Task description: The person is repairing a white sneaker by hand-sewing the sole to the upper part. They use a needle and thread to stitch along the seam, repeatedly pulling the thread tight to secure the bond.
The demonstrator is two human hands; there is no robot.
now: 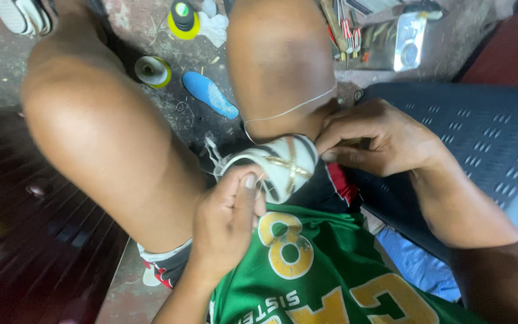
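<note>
Two hands work on a white shoe (283, 165) with gold stripes, wedged between the person's knees at the centre of the view. The left hand (226, 219) is closed, thumb and forefinger pinching at the shoe's near edge, where something thin, possibly a needle, is too small to identify. The right hand (376, 138) is curled, its fingertips pressed against the shoe's right side beside the knee. A white thread (295, 109) runs from the shoe up across the right knee. The knees hide most of the floor. Between them lie a blue insole (210, 94) and a yellow-rimmed tape roll (152, 71). A tray of tools (379, 36) sits beyond the right knee. A dark ribbed mat (481, 129) lies under the right forearm.
</note>
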